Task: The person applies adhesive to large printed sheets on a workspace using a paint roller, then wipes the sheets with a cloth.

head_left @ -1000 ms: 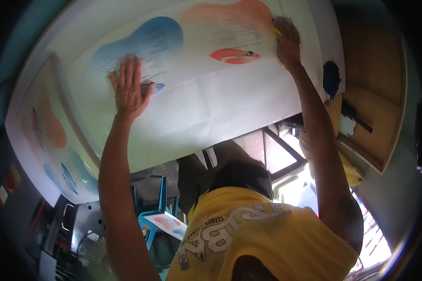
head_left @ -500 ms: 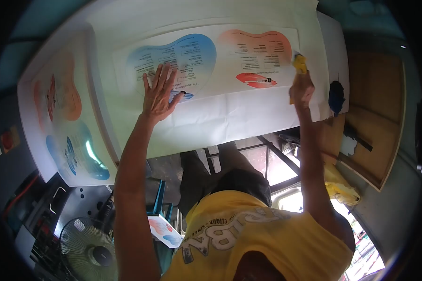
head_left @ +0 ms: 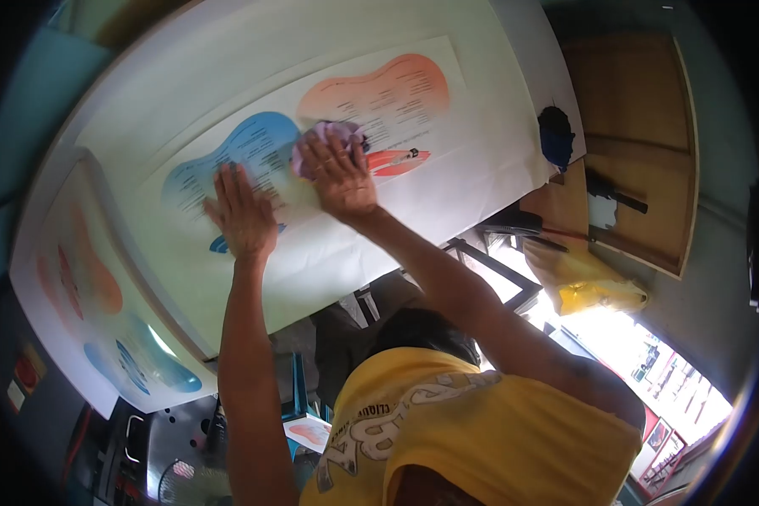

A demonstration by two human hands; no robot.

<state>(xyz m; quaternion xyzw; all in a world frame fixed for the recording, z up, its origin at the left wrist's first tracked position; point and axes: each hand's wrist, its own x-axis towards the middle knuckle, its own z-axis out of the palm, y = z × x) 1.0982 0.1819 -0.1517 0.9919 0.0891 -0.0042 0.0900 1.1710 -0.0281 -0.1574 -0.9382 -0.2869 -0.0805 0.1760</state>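
A printed sheet (head_left: 443, 101) with a blue blob shape and an orange blob shape, both carrying small text, lies on a larger white sheet (head_left: 379, 240). My left hand (head_left: 244, 215) rests flat on the blue part, fingers spread and nothing in it. Over the border between the two shapes, my right hand (head_left: 343, 173) presses a crumpled purple cloth (head_left: 316, 145) against the print. The fingers lie stretched over the cloth, which sticks out past their tips.
At the left, another printed panel (head_left: 80, 278) leans lower, beyond a raised edge. A dark blue bundle (head_left: 557, 137) sits at the table's right end. Further right are a wooden board (head_left: 649, 160) and a yellow bag (head_left: 599, 295). A fan (head_left: 185, 481) stands below left.
My right hand has moved left from the sheet's right edge. It held a yellow object there and now has the purple cloth. The view has turned; my left hand still lies on the blue part.
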